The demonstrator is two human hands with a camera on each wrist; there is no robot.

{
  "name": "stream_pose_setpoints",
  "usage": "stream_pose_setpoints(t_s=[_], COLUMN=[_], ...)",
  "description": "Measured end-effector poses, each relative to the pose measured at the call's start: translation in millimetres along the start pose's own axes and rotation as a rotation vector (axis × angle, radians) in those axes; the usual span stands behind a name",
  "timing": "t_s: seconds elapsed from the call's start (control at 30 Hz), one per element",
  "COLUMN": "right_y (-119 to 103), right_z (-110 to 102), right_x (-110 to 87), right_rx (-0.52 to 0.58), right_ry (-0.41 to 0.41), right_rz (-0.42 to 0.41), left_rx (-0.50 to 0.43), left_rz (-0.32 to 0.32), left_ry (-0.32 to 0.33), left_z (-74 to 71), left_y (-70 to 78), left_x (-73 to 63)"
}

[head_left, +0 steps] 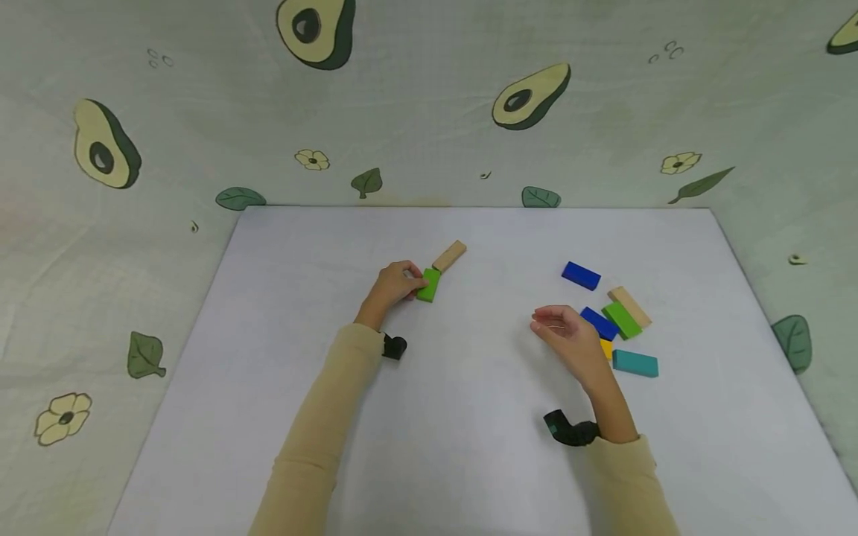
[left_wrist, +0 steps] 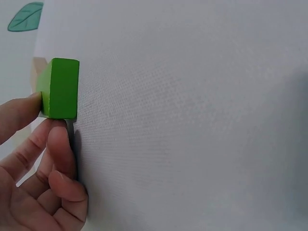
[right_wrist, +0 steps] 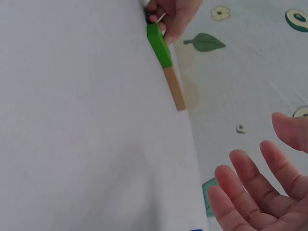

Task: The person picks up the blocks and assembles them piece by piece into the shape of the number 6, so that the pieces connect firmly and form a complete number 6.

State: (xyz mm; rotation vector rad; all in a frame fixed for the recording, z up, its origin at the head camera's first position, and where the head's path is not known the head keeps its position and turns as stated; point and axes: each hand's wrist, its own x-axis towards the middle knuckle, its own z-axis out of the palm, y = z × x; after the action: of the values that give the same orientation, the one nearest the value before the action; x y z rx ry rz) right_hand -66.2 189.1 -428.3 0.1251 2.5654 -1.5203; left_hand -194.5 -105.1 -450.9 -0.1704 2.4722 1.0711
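Note:
My left hand pinches a green wooden block between thumb and fingers at the left middle of the table. In the left wrist view the thumb presses one side of the green block, and the other fingers curl below it. A plain wood block lies end to end with the green one, angled toward the back right. My right hand hovers over the table at the right, fingers loosely bent and holding nothing. The right wrist view shows its fingers spread apart, with the thumb away from them.
Beyond and right of my right hand lie two blue blocks, a second green block against a plain wood block, a teal block and a partly hidden yellow block. An avocado-print cloth surrounds the white table.

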Motion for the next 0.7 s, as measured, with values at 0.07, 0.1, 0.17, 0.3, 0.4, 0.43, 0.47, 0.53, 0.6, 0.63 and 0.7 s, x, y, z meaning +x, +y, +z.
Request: stream_pose_setpoints(t_s=[0.07, 0.1, 0.17, 0.3, 0.4, 0.43, 0.47, 0.53, 0.6, 0.63, 0.7], right_y=[8, 14, 21, 51, 75, 77, 80, 67, 58, 58, 66], right_z=[-5, -7, -12, -23, -29, -32, -34, -39, -42, -44, -45], right_x=[-4.2, -6.1, -9.8, -10.4, -10.2, -11.5, -12.9, -21.1, -27.0, -28.5, -28.0], right_rx=[0.02, 0.029, 0.033, 0.009, -0.04, -0.051, -0.06, -0.08, -0.101, -0.123, -0.189], right_ry=[0.031, 0.052, 0.07, 0.127, 0.183, 0.188, 0.198, 0.195, 0.188, 0.185, 0.199], right_rz=[0.0, -0.008, -0.011, -0.03, -0.041, -0.039, -0.039, -0.025, 0.0, 0.011, 0.028], left_rx=[-0.006, -0.008, -0.013, -0.028, -0.039, -0.045, -0.046, -0.044, -0.04, -0.037, -0.029], left_rz=[-0.006, -0.009, -0.016, -0.017, -0.012, -0.012, -0.013, -0.02, -0.03, -0.034, -0.041], left_ry=[-0.001, -0.002, -0.002, 0.004, 0.002, 0.001, 0.0, 0.003, 0.006, 0.007, 0.008], left_z=[0.0, 0.0, -0.4, -0.2, -0.1, 0.1, 0.1, 0.4, 0.9, 1.0, 1.2], left_y=[0.2, 0.2, 0.1, -0.2, 0.5, 0.8, 1.2, 1.5, 1.2, 1.0, 0.5], left_x=[0.2, 0.2, -0.1, -0.4, -1.4, -1.6, -1.9, -1.4, -0.3, 0.0, 0.3])
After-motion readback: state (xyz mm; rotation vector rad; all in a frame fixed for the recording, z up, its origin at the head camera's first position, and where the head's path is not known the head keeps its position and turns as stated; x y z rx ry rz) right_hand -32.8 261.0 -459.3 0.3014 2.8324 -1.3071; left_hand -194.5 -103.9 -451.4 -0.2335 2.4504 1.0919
